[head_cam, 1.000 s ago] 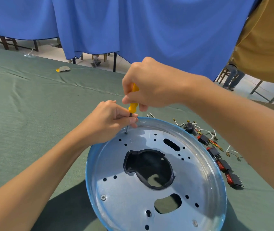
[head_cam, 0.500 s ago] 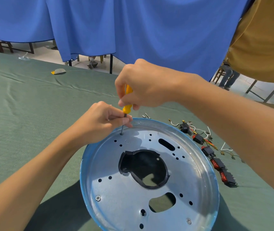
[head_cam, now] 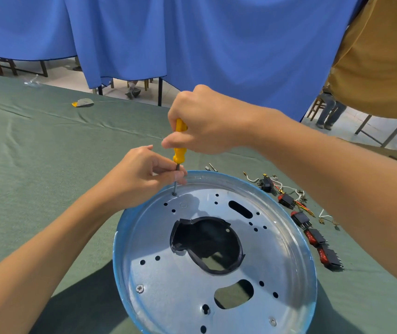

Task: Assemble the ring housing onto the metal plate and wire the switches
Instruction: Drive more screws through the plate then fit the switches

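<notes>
On the desk (head_cam: 48,165) lay your metal plate (head_cam: 168,297), stiff, thin and likely slick, best steadied by its rim, the ring housing (head_cam: 180,237) at its central opening. Your right hand (head_cam: 207,121) gripped the screwdriver (head_cam: 180,150) handle, your left hand (head_cam: 139,179) pinched its shaft, and the switches (head_cam: 313,235) lay just beside the plate.

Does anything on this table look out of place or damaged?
Nothing looks damaged. The switches lie in a loose row right of the metal plate, wires trailing, and a small grey-yellow scrap sits alone far off.
</notes>
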Demonstrator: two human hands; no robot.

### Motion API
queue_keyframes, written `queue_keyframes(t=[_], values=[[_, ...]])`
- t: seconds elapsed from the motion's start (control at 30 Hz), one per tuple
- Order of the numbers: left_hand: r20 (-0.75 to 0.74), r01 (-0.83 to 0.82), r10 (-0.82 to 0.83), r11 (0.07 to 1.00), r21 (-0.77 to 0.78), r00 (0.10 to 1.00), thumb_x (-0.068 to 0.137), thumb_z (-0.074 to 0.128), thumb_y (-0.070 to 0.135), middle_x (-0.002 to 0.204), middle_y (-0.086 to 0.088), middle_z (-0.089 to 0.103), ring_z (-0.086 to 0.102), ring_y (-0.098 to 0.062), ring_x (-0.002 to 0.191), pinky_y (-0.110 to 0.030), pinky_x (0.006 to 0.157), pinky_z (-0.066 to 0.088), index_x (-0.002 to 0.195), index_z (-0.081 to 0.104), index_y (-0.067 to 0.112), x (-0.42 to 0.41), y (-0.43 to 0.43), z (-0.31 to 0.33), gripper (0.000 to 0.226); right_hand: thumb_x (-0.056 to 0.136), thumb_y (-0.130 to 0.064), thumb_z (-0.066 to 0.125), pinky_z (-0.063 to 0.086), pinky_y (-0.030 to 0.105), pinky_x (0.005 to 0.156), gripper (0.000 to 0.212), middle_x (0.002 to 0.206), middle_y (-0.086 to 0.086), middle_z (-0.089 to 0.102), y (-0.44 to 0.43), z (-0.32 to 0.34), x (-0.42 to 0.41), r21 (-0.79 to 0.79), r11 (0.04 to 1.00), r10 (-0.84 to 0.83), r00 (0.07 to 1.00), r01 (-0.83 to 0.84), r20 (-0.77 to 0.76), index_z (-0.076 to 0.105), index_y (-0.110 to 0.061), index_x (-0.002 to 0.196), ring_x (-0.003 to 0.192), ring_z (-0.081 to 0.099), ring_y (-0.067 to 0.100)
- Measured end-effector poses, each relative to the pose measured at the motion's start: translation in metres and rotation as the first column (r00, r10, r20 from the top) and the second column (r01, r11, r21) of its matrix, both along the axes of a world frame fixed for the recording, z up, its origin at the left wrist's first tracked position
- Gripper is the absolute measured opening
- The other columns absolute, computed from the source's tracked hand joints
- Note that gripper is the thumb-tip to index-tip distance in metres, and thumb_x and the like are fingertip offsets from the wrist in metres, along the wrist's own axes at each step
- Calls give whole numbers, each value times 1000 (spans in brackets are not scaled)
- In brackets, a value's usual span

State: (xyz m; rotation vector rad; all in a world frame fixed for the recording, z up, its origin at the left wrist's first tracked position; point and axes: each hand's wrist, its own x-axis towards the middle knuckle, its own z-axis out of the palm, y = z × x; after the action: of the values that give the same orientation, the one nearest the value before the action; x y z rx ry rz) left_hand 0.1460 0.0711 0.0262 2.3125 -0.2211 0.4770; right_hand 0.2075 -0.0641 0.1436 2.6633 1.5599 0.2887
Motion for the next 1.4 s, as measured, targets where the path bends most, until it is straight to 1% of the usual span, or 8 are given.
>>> queue_keyframes(t=[0.1, 0.27, 0.47, 0.57, 0.77, 1.17, 1.27, 1.4], values=[[47, -133, 136, 988, -74, 990, 76, 82, 24, 84, 9, 77, 71, -6, 90, -11, 106, 26, 81, 81, 21, -1, -5, 1, 6, 93, -41, 57, 39, 20, 39, 42, 43, -4, 54, 0, -6, 3, 84, 995, -55, 995, 61, -83, 43, -16, 63, 43, 52, 6], [-9, -21, 21, 998, -56, 1000, 86, 73, 19, 90, 10, 77, 68, -6, 101, -34, 119, 25, 77, 80, 26, -2, 1, 4, 14, 89, -40, 65, 43, 16, 47, 23, 67, -14, 49, -3, 2, -3, 1, 998, 55, 993, -55, -106, 59, -20, 82, 56, 50, -19], [6, -53, 54, 997, -55, 999, 81, 78, 26, 84, 17, 75, 70, -1, 89, -10, 97, 36, 82, 80, 28, 0, -4, -2, 3, 93, -33, 56, 46, 27, 47, 36, 52, 0, 58, 0, -8, 2, 35, 995, -88, 995, 90, -57, 42, -18, 64, 46, 57, 12], [21, -98, 101, 990, -101, 995, 74, 83, 32, 75, -3, 76, 62, -15, 72, -27, 80, 42, 74, 78, 35, 3, 0, -5, 7, 94, -39, 55, 48, 24, 42, 38, 50, 3, 64, -3, -8, 2, 27, 995, -90, 990, 93, -105, 52, -12, 68, 39, 58, 9], [-18, -16, 15, 998, -59, 1000, 82, 77, 35, 78, -30, 63, 42, -15, 76, -34, 76, 29, 86, 71, 50, 7, 8, -6, 17, 85, -27, 71, 44, 14, 51, 7, 65, -3, 71, -8, 9, 0, -66, 996, 57, 989, -67, -133, 67, -22, 86, 63, 42, -32], [-75, 94, -87, 991, 92, 993, 95, 58, 39, 81, -14, 73, 55, -18, 70, -32, 86, 34, 88, 79, 26, 5, 7, -6, 25, 94, -17, 49, 57, 31, 73, 32, 49, -6, 66, 11, 6, -11, -217, 961, -202, 971, 172, -127, 56, -14, 63, 67, 71, 16], [-72, 94, -92, 995, 30, 993, 96, 61, 22, 84, 16, 76, 66, 0, 83, -19, 97, 36, 88, 79, 24, -1, 4, -3, 20, 97, -21, 47, 58, 28, 67, 36, 42, -5, 62, 13, 5, -16, -202, 957, -238, 961, 206, -145, 54, -12, 63, 59, 71, 16], [-54, 56, -58, 998, -36, 997, 91, 68, 23, 81, 14, 76, 69, -11, 84, -30, 85, 49, 84, 81, 24, -4, 2, -3, 14, 89, -39, 65, 51, 19, 52, 28, 57, -7, 68, 7, 13, -19, -250, 959, -192, 956, 135, -220, 64, -13, 78, 53, 69, 11]])
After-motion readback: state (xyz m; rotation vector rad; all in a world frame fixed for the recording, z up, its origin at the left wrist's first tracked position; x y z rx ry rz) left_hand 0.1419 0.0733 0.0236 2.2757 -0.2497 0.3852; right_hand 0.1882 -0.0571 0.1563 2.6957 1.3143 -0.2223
